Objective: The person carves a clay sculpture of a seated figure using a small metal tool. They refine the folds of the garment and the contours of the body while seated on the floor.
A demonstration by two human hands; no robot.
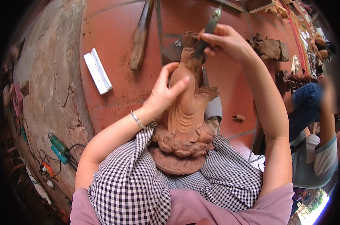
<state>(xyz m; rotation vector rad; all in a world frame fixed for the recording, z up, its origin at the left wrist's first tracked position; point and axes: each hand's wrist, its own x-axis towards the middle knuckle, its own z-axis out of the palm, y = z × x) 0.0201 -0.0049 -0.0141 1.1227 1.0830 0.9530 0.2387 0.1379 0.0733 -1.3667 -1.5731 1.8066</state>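
Observation:
A carved reddish-brown wooden statue (185, 116) of a robed seated figure, on a lotus-petal base, leans away from me between my knees. My left hand (163, 90) is wrapped around its shoulder, with the thumb lying across the carved wood. Beside the statue's head, my right hand (224, 42) is closed on a dark metal chisel (209, 32). Its worn, shiny end points up and away, and its lower end meets the side of the head. Whether that lower end is cutting into the wood cannot be made out.
A long wooden mallet (140, 41) and a white angular block (97, 71) lie on the red tiles, left of the statue. Green power tools (59, 148) with cords lie farther left. Rough wood pieces (269, 48) stand at the right, near another seated person (314, 150).

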